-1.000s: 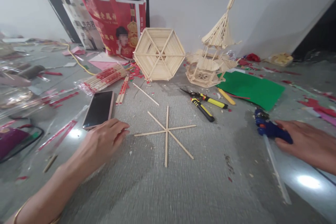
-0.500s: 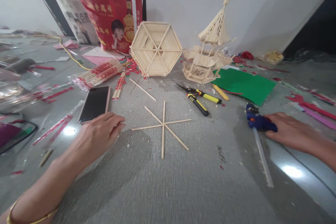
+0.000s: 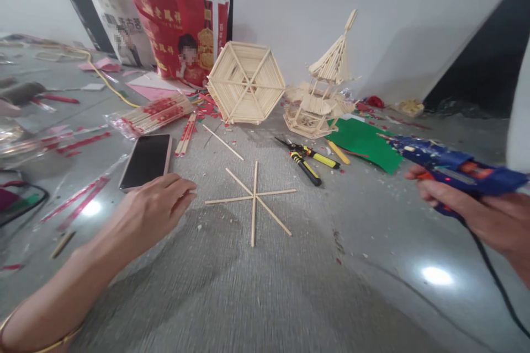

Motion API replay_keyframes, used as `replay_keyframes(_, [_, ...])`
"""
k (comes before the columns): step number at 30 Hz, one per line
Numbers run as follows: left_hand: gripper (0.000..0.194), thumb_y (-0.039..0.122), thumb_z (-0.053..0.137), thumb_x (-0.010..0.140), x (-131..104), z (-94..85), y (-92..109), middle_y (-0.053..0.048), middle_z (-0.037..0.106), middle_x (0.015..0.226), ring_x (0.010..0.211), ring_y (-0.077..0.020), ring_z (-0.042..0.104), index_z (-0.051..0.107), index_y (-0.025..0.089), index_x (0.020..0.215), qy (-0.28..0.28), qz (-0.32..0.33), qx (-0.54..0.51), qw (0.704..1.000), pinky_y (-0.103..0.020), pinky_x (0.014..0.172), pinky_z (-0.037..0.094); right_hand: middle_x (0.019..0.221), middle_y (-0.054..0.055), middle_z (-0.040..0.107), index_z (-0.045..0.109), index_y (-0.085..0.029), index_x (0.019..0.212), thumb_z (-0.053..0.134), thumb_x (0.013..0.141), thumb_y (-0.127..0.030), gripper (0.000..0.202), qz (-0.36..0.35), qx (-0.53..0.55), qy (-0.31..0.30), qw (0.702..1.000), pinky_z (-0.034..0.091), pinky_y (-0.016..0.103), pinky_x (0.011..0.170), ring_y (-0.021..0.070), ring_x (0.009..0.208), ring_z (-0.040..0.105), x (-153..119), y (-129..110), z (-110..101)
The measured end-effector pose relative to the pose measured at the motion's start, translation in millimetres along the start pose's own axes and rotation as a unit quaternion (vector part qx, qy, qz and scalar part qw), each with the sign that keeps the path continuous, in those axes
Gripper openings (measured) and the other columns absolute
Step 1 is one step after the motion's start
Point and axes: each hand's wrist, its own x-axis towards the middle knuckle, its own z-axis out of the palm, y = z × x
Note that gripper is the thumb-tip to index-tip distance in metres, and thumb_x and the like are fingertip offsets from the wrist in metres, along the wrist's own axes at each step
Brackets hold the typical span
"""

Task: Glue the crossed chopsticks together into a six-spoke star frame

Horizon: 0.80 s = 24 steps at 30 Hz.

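Glue gun: raised at right, nozzle pointing left.
Right hand: closed around the glue gun's handle.
Stick star: flat on the grey surface, between the hands.
Left hand: loosely open, palm down — by the phone.
Pliers: handles spread, beyond the star's right side.
Behind: hexagonal stick panel — stick tower to its right.

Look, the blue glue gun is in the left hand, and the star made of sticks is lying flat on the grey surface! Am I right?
Almost! The head view shows the blue glue gun in the right hand, not the left hand. The star made of sticks is lying flat on the grey surface.
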Motion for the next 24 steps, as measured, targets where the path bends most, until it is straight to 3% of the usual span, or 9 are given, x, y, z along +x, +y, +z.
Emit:
replay_keyframes(3, [0.031,0.033,0.035,0.099,0,-2.0,1,-0.006,0.066,0.098,0.089,-0.019,0.063,0.062,0.017,0.101,0.001,-0.01,-0.006,1.0,-0.031,0.077,0.046,0.073,0.004,0.06,0.063,-0.021,0.101,0.057,0.085,-0.05,0.034,-0.024,0.18,-0.058,0.982,0.045,0.026,0.053,0.0146,0.062,0.056,7,-44,5])
replay_keyframes(7, [0.032,0.033,0.034,0.099,0,-4.1,-1,-0.007,0.066,0.099,0.088,-0.0194,0.063,0.062,0.017,0.099,0.001,-0.033,-0.004,0.999,-0.031,0.075,0.046,0.071,0.003,0.058,0.065,-0.02,0.098,0.059,0.084,-0.053,0.037,-0.097,0.239,-0.113,0.96,0.042,0.025,0.05,0.0127,0.059,0.051,21,-73,16])
replay_keyframes(14, [0.033,0.033,0.033,0.098,3,-5.1,-5,-0.007,0.064,0.099,0.083,-0.0175,0.062,0.061,0.016,0.102,-0.018,-0.055,0.006,0.998,-0.029,0.074,0.045,0.096,0.006,0.065,0.065,-0.023,0.101,0.061,0.084,-0.049,0.032,-0.127,0.304,-0.206,0.921,0.043,0.023,0.054,0.0117,0.067,0.053,30,-86,42])
replay_keyframes(20, [0.027,0.03,0.038,0.097,9,-5.9,-3,-0.004,0.063,0.099,0.081,-0.0144,0.06,0.06,0.016,0.104,-0.037,-0.085,0.011,0.996,-0.025,0.072,0.044,0.092,0.007,0.064,0.063,-0.018,0.1,0.056,0.086,-0.057,0.042,-0.096,0.372,-0.268,0.884,0.043,0.024,0.054,0.0115,0.066,0.052,36,-100,52])
replay_keyframes(24, [0.024,0.029,0.042,0.095,11,-6.4,-6,-0.004,0.065,0.096,0.078,-0.0139,0.06,0.062,0.016,0.1,-0.019,-0.104,0.005,0.994,-0.025,0.073,0.044,0.075,0.002,0.059,0.061,-0.018,0.091,0.052,0.088,-0.059,0.042,-0.101,0.331,-0.309,0.886,0.041,0.024,0.054,0.0109,0.062,0.05,40,-93,57])
